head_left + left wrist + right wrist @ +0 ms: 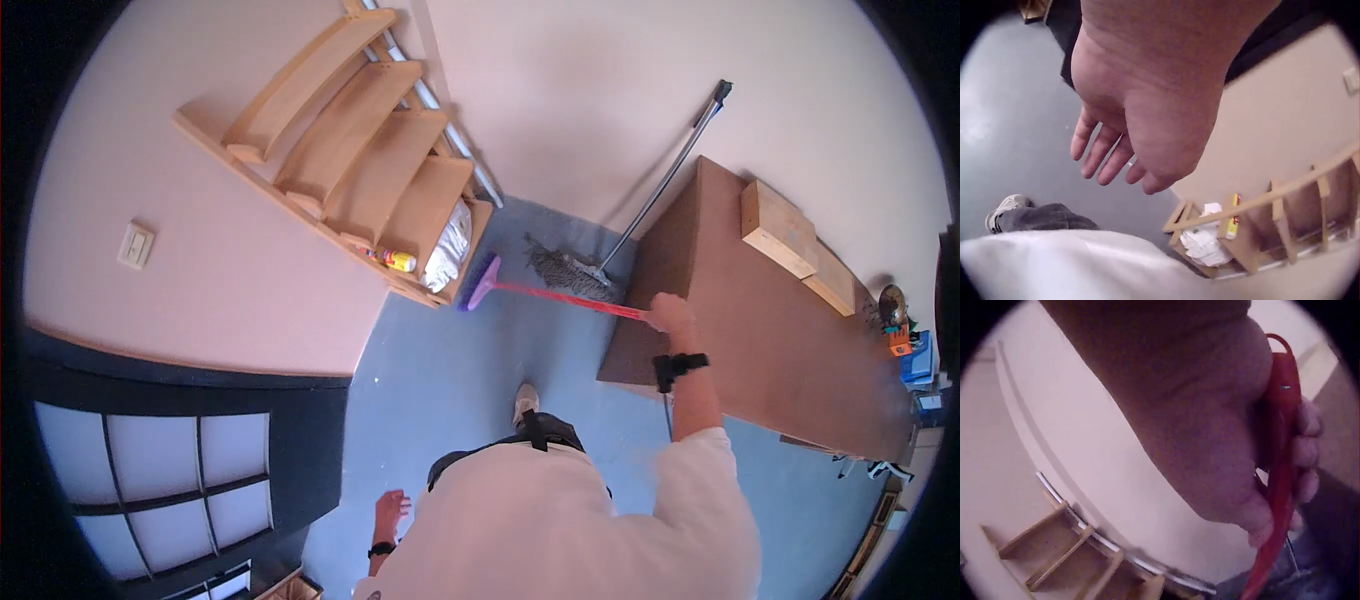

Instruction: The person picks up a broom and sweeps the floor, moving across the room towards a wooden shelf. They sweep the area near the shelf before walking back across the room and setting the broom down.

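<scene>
My right hand [672,314] grips the top end of a broom's red handle [1281,450], fingers curled round it. A hanging loop sticks out above the grip in the right wrist view. From there the broom [560,297] slants across to its purple head [481,284], which is down at the blue-grey floor by the foot of a wooden shelf. Down by my side, my left hand [391,512] hangs holding nothing. Its fingers [1102,152] are loosely extended in the left wrist view.
The wooden shelf [385,160] carries a white bag [452,246] and a yellow container [399,261] on its low level. A grey mop [663,183] leans in the corner beside a brown table [780,310]. A dark framed window [170,460] stands at left.
</scene>
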